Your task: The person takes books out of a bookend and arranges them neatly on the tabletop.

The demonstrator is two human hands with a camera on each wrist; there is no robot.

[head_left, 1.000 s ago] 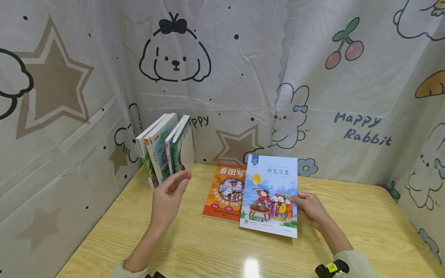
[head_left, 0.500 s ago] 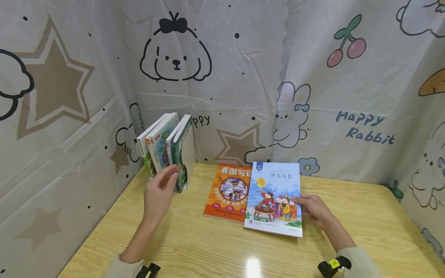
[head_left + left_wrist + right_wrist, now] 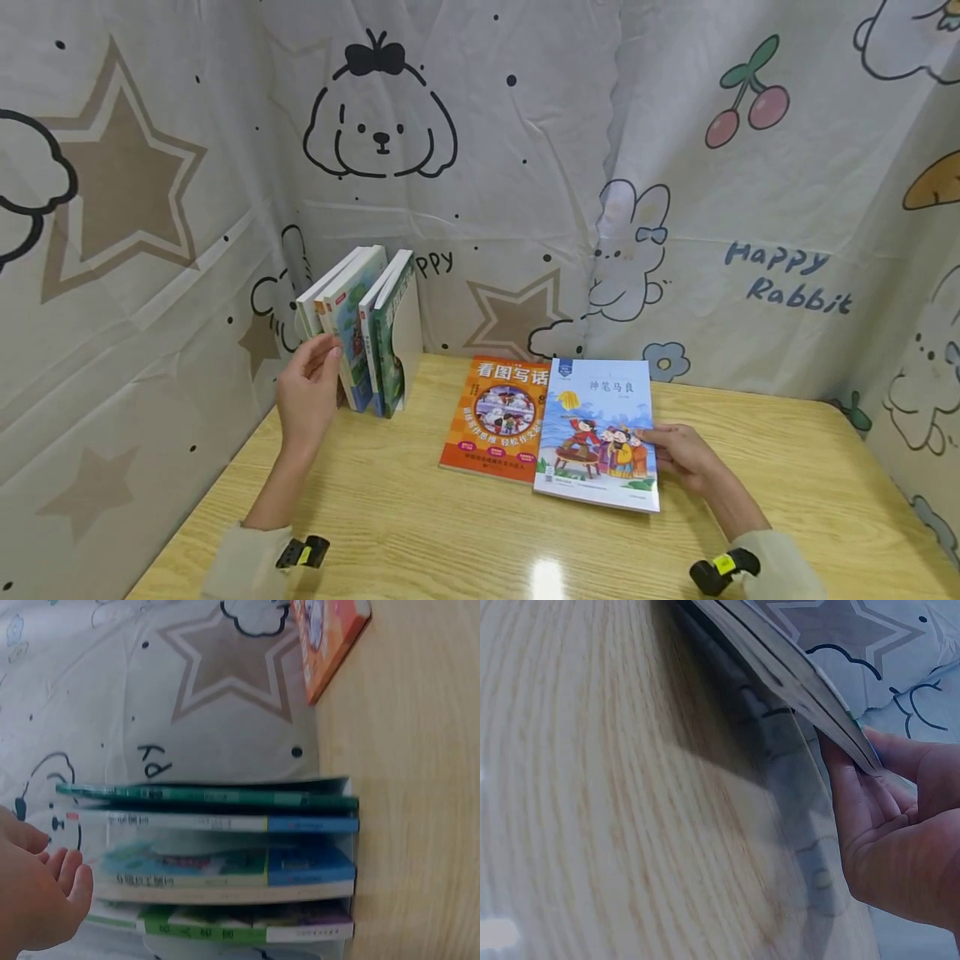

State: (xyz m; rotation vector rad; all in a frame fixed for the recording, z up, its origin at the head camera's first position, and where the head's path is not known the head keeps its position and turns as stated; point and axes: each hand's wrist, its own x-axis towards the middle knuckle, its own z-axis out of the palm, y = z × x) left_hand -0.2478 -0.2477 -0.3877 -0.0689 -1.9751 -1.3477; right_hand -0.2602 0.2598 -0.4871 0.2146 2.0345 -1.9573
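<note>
My right hand (image 3: 686,457) pinches the right edge of a light-blue picture book (image 3: 596,433), thumb on the cover and fingers beneath. In the right wrist view this book (image 3: 787,682) is tilted up from the wooden surface. An orange book (image 3: 491,417) lies flat, partly covered by the blue one in the head view. My left hand (image 3: 309,392) is in front of a row of upright books (image 3: 363,325), fingers loosely bent and holding nothing. The left wrist view shows their spines, among them a dark green one (image 3: 225,796) and a bright green one (image 3: 202,921), with the hand beside them.
A cream bookend (image 3: 408,333) stands at the right side of the row. Patterned cloth (image 3: 480,167) hangs behind and on both sides of the wooden table (image 3: 420,533). Black straps sit on both wrists.
My left hand has moved left and slightly up along the front of the upright books. The blue book has shifted right and a little down with my right hand, uncovering more of the orange book.
</note>
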